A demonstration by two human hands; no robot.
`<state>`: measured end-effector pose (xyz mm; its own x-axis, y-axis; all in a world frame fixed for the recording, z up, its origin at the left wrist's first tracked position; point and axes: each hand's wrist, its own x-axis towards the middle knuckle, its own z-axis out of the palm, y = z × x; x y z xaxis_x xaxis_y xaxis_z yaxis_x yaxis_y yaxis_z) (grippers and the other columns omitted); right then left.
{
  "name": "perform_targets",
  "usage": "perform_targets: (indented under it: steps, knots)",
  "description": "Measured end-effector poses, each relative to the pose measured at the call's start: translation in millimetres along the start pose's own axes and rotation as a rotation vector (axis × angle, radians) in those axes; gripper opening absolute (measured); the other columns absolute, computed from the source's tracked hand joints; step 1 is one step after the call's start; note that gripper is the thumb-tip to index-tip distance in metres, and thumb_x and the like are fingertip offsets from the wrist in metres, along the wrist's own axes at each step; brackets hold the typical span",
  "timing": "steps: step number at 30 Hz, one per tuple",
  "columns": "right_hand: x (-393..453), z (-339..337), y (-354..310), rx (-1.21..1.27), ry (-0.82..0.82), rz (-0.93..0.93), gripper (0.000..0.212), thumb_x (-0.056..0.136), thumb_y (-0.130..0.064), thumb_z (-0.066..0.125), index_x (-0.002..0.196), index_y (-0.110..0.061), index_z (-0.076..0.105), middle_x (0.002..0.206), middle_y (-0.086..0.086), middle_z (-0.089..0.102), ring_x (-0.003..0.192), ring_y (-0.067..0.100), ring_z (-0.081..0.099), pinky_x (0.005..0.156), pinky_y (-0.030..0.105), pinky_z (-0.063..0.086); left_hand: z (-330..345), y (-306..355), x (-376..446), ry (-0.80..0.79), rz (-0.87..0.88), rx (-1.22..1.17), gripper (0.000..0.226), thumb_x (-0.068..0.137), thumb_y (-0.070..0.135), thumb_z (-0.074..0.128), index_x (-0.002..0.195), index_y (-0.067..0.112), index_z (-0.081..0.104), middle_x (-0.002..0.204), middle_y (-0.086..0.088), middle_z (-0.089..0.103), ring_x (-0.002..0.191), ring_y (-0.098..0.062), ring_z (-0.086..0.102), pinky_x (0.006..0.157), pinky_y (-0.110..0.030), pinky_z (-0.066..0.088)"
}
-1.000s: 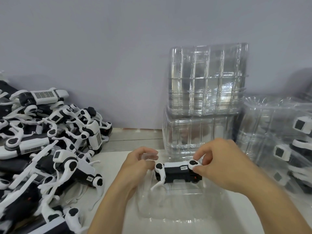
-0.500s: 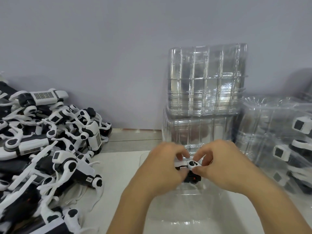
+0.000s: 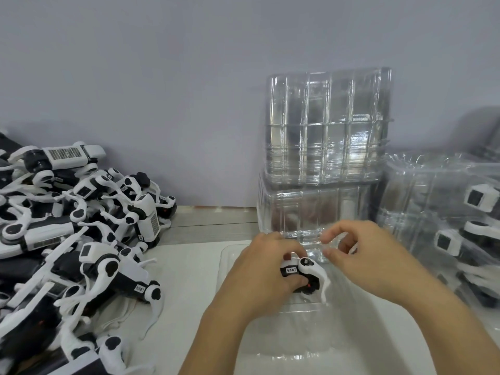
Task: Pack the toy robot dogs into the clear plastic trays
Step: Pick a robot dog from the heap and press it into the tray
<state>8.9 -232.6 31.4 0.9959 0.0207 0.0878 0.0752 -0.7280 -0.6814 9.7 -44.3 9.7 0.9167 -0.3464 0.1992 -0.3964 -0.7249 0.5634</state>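
A black and white toy robot dog (image 3: 305, 274) lies in the far part of a clear plastic tray (image 3: 232, 266) on the white table in front of me. My left hand (image 3: 265, 272) covers most of the dog and grips its body, fingers curled round it. One white leg of the dog sticks out to the right and down. My right hand (image 3: 359, 255) hovers just right of the dog with its fingers loosely curled and a small gap between hand and toy; it holds nothing.
A heap of loose robot dogs (image 3: 67, 239) fills the left side of the table. Stacks of empty clear trays (image 3: 327, 147) stand against the grey wall behind my hands. Packed trays with dogs (image 3: 446, 234) are piled at the right.
My left hand moved right onto the dog and now covers its body. My right hand let go of the dog's end and lifted slightly. The dog's right leg has swung downward.
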Motion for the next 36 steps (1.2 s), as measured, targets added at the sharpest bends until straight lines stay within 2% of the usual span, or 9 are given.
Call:
perform_targets:
  steps: [1,5,8,13,17,25,28,32,36]
  knots:
    - [0,0,3,-0.008,-0.049,0.036,0.012,0.089,-0.034,0.072,0.091,-0.038,0.061,0.081,-0.005,0.065,0.068,0.007,0.061,0.054,0.014,0.041,0,0,0,-0.001,0.002,-0.007,0.024,0.085,0.033,0.077,0.106,0.037,0.066,0.098,0.018,0.051,0.1,-0.004,0.043,0.089,-0.03,0.045]
    - [-2,1,7,0.09,-0.216,0.168,0.021,0.09,-0.038,0.071,0.101,-0.034,0.053,0.088,0.001,0.069,0.076,0.017,0.07,0.069,0.031,0.06,-1,1,-1,-0.016,0.012,-0.034,0.023,0.086,0.029,0.076,0.105,0.037,0.064,0.1,0.017,0.052,0.101,-0.001,0.043,0.089,-0.031,0.046]
    - [-2,1,8,0.154,-0.22,0.22,0.025,0.089,-0.036,0.072,0.1,-0.026,0.052,0.087,0.005,0.069,0.071,0.017,0.07,0.061,0.026,0.059,-3,0,-2,-0.02,0.034,-0.074,0.022,0.086,0.026,0.076,0.098,0.037,0.061,0.1,0.016,0.052,0.099,-0.001,0.045,0.085,-0.025,0.044]
    - [-1,2,9,0.17,-0.215,0.24,0.027,0.088,-0.036,0.074,0.098,-0.02,0.054,0.088,0.008,0.069,0.067,0.017,0.072,0.059,0.026,0.059,-6,-2,-3,0.008,0.035,-0.158,0.022,0.086,0.022,0.077,0.092,0.034,0.059,0.101,0.015,0.056,0.097,-0.003,0.05,0.077,-0.014,0.04]
    - [-1,1,9,0.174,-0.214,0.239,0.027,0.088,-0.036,0.074,0.098,-0.019,0.055,0.088,0.008,0.069,0.065,0.015,0.071,0.059,0.026,0.058,-5,-1,-2,0.031,0.018,-0.17,0.024,0.085,0.021,0.078,0.089,0.036,0.06,0.1,0.015,0.058,0.094,-0.005,0.053,0.074,-0.014,0.042]
    - [-2,1,8,0.2,-0.213,0.239,0.027,0.088,-0.034,0.074,0.098,-0.018,0.055,0.084,0.006,0.069,0.061,0.014,0.07,0.06,0.026,0.058,0,1,-2,0.053,-0.001,-0.111,0.023,0.085,0.02,0.077,0.089,0.036,0.06,0.098,0.017,0.06,0.093,-0.004,0.055,0.08,-0.03,0.052]
    - [-2,2,8,0.223,-0.208,0.239,0.026,0.089,-0.031,0.074,0.098,-0.016,0.054,0.081,0.007,0.068,0.054,0.011,0.068,0.054,0.022,0.054,4,2,-1,0.062,-0.001,-0.045,0.021,0.085,0.024,0.076,0.093,0.034,0.061,0.098,0.018,0.061,0.097,-0.006,0.055,0.082,-0.035,0.052]
    - [-1,2,8,0.239,-0.198,0.241,0.027,0.089,-0.031,0.074,0.097,-0.015,0.055,0.079,0.006,0.068,0.052,0.01,0.067,0.052,0.021,0.052,8,1,-1,0.087,-0.041,-0.014,0.024,0.083,0.028,0.076,0.096,0.038,0.058,0.094,0.021,0.06,0.095,-0.004,0.057,0.079,-0.03,0.053]
    - [-2,2,8,0.227,-0.202,0.239,0.026,0.09,-0.031,0.073,0.097,-0.015,0.055,0.076,0.005,0.068,0.053,0.011,0.067,0.054,0.022,0.053,11,2,0,0.133,-0.057,0.031,0.017,0.084,0.029,0.076,0.094,0.035,0.063,0.092,0.021,0.059,0.09,-0.003,0.056,0.07,-0.021,0.047]
